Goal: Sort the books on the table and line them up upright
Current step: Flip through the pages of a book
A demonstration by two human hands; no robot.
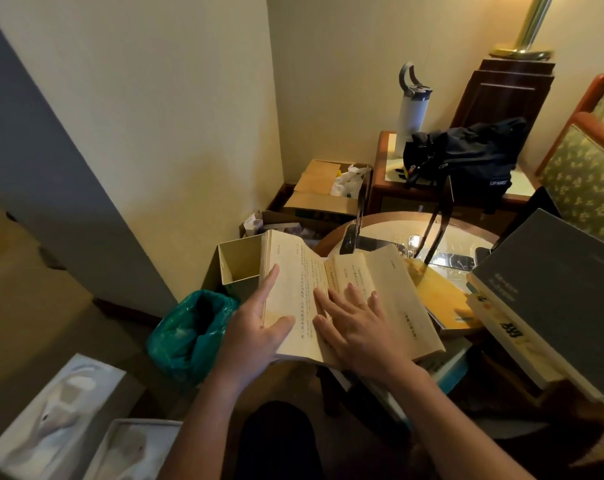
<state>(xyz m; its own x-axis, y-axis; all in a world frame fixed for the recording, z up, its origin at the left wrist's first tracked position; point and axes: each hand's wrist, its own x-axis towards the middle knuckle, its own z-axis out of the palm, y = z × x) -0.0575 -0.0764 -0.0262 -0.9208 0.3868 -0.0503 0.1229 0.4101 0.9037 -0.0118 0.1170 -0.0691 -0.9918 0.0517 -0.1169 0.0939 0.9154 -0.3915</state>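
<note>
A person holds an open book at the near-left edge of a round glass-topped surface. The left hand grips its left half, thumb on the page. The right hand lies flat on the spread, fingers apart, clasping nothing. No book stands upright yet.

The book seems to jut past the rim, with a bin on the floor just to its left. If the left hand lets go before the book is shut, it could tip off that way. The flat right hand could also crease the thin pages as the book closes. To the right, a grey book tops a tilted pile. A knock from the elbow or the swinging book might send the pile sliding onto the yellow book beside it.

The left hand's lower fingers are hidden beneath the book, as are its cover and title. The print is too small to read. The pile's far side is cut off by the frame edge, so its count is unknown. A dark frame standing on the glass is hard to make out. It cannot be told whether the book rests on anything beneath it.
</note>
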